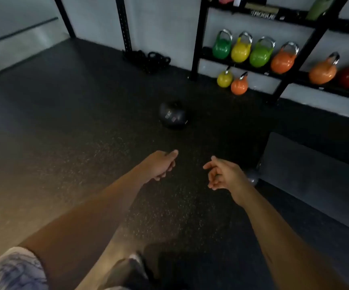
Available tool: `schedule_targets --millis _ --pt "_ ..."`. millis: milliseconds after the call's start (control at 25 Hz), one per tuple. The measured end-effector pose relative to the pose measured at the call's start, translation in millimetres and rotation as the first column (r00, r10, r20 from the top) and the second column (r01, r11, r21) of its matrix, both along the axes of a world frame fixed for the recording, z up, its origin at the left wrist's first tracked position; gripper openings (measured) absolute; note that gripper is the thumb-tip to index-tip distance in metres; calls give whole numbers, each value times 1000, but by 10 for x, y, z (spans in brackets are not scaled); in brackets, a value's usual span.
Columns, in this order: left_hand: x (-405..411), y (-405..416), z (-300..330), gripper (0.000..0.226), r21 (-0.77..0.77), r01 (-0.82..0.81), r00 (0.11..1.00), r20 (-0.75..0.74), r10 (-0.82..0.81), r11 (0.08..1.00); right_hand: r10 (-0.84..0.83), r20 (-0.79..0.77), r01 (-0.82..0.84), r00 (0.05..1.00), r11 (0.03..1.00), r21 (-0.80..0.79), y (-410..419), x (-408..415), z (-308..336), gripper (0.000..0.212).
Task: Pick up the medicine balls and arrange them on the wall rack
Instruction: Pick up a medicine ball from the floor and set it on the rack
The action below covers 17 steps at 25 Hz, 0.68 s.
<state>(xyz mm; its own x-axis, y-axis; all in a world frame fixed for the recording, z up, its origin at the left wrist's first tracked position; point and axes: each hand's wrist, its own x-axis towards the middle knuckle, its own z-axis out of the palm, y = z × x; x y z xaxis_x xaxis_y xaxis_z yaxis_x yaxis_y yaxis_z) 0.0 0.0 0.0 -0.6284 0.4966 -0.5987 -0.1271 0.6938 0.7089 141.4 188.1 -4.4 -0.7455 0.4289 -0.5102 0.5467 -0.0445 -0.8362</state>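
Observation:
A black medicine ball (173, 115) with pale markings lies on the dark speckled rubber floor, a short way ahead of both hands. My left hand (160, 165) reaches forward with loosely curled fingers and holds nothing. My right hand (221, 174) is stretched out beside it, fingers half curled, also without anything in it. Both hands are well short of the ball. The black wall rack (198, 38) stands at the upper right against the pale wall.
Green, yellow, orange and red kettlebells (240, 48) line the rack's shelf; two small ones (232, 81) sit on the floor below. A dark flat bench or mat (315, 162) lies right of my right hand. A black upright post (124, 24) and dark gear (152, 60) stand by the wall.

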Motion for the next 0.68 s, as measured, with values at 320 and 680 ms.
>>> schedule_targets --millis 320,680 --pt "-496 28 -1418 21 -228 246 967 130 -220 942 303 391 -379 869 916 130 251 -435 -1242 25" --pt "-1550 77 -2050 43 -383 329 935 260 -242 863 389 598 -483 701 876 -3 630 -1595 -1786 25"
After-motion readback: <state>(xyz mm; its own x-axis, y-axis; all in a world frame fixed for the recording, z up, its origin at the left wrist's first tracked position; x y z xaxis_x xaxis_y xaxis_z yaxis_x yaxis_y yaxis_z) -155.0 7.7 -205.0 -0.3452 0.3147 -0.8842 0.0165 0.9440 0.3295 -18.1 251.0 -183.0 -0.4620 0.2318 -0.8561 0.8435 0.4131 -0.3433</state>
